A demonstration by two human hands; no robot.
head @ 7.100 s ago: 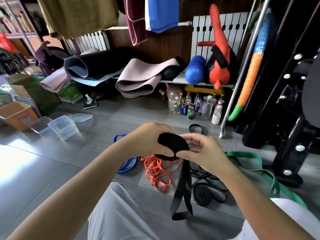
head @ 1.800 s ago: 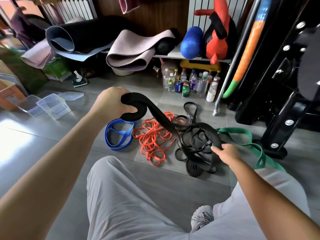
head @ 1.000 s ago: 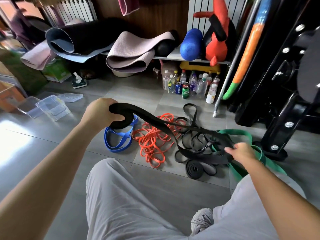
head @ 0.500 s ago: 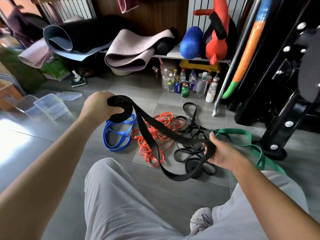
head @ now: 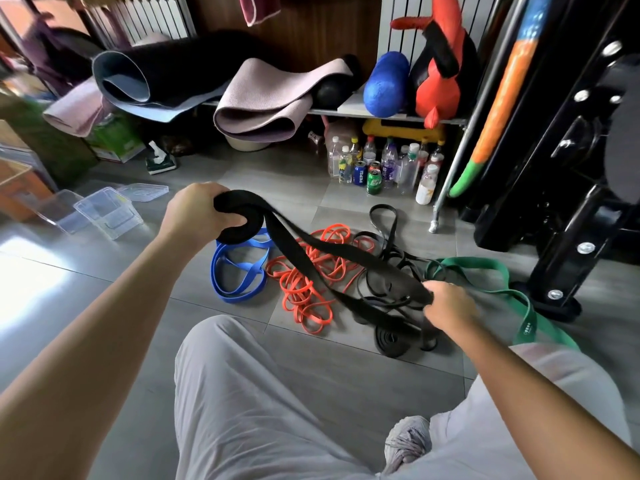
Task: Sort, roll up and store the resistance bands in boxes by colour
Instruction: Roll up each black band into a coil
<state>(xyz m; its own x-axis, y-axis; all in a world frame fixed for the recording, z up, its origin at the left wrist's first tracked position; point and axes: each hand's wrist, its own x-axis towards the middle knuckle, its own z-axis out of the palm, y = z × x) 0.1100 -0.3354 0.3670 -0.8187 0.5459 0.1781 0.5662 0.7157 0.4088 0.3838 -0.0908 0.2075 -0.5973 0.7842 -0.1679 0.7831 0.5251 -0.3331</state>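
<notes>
2 hands hold the wide black band [head: 311,258] drawn out between them, likely so its strap winds flat and tight. The left hand [head: 197,216] curls fully round the rolled end, the right hand [head: 450,306] pinches the loose loop lower down, and the clear boxes [head: 104,216] sit on the floor out past the left hand.

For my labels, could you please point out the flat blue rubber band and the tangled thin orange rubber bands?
flat blue rubber band [head: 246,269]: head view, its middle crossing.
tangled thin orange rubber bands [head: 302,289]: head view, pile's centre.
</notes>
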